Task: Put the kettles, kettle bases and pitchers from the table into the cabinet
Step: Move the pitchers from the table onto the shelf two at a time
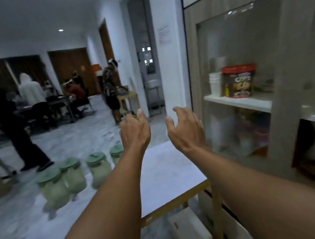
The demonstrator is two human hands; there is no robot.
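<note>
Several clear pitchers with green lids (72, 176) stand in a row on the white table (169, 180), at its far left part. Both my arms stretch forward above the table. My left hand (134, 130) hovers with relaxed fingers, holding nothing, just right of the rightmost pitcher (116, 155). My right hand (185, 128) is beside it, fingers spread and loosely bent, empty. The wooden cabinet (287, 96) with a glass door stands to the right. No kettle or kettle base is visible. The picture is blurred by motion.
Behind the cabinet's glass sit a red-lidded cereal tub (239, 81) and stacked white cups (216, 84) on a white shelf. A white box (189, 231) lies under the table. Several people stand and sit around tables at the left back. A doorway opens ahead.
</note>
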